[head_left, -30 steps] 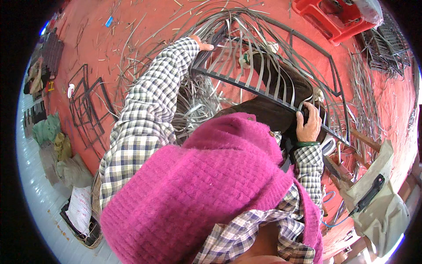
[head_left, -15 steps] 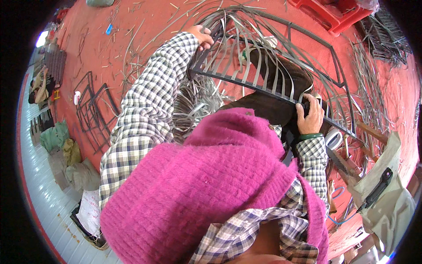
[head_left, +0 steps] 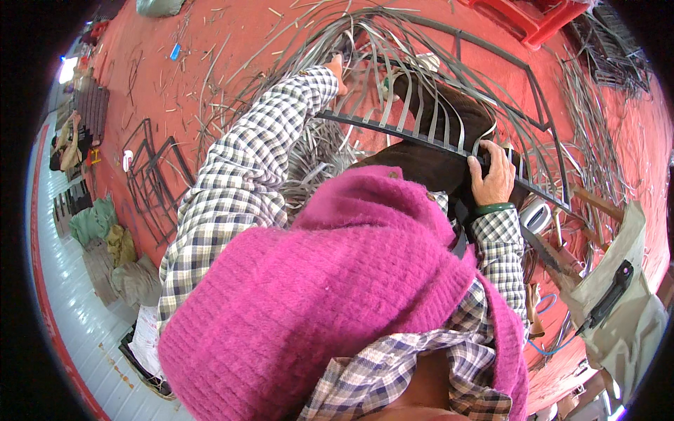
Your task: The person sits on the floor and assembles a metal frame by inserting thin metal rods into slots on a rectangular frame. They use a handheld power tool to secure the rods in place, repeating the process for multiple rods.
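A dark metal frame (head_left: 414, 135) lies across my lap, with flat grey strips (head_left: 388, 105) fixed in a row along its near bar. Long loose ends of the strips arch over the far side and trail to the right. My right hand (head_left: 494, 177) grips the near bar toward its right end, thumb on my side and fingers over it. At the frame's left side is my left hand (head_left: 339, 73), closed among the strips; the sleeve and strips hide most of its fingers, so what it holds is unclear.
More strips (head_left: 319, 158) are heaped below the frame. Bare metal frames (head_left: 156, 179) stand left on the red floor. A red plastic stool (head_left: 530, 21) is at the far right. Beside my right arm, a black-handled tool (head_left: 612, 291) rests on pale cloth (head_left: 625, 351).
My left hand has moved up and right along the frame's left side, its fingers now less visible. The frame has shifted slightly. My right hand still grips the near bar.
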The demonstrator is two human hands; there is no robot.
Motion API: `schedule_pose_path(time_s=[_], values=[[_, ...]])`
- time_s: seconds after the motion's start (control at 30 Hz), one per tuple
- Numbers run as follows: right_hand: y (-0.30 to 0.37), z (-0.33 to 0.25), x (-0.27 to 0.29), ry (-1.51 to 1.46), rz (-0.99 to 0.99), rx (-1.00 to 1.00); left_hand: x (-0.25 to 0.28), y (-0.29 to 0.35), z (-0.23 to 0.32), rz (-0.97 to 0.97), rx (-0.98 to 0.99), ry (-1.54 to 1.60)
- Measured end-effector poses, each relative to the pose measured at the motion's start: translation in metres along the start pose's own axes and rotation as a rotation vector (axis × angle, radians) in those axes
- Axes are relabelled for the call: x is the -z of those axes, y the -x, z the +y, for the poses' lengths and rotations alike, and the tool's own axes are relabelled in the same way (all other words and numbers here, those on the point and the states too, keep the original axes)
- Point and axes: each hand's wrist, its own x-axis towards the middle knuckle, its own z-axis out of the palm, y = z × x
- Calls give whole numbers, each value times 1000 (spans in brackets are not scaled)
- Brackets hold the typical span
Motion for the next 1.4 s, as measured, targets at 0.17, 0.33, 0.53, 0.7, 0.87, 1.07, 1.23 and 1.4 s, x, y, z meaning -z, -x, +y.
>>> schedule_pose_path(time_s=[0.17,0.33,0.53,0.7,0.87,1.07,1.23,1.4], values=[[2,4,-3,13,-2,-11,-8,-1,-9,183,36,378],[2,4,-4,30,-8,0,-9,10,-5,77,-78,333],[1,5,-2,33,-13,-1,-2,39,26,190,-183,-432],[4,8,-5,28,-19,-10,0,38,30,109,-617,-736],[2,-1,-2,41,67,30,-14,18,20,-15,-592,-449],[-21,-39,-3,42,-48,302,-18,16,13,-2,-470,-192],[-39,-62,-29,63,-175,302,-14,22,16,12,-456,-154],[-44,-61,-41,142,-240,273,-16,22,14,31,-454,-87]])
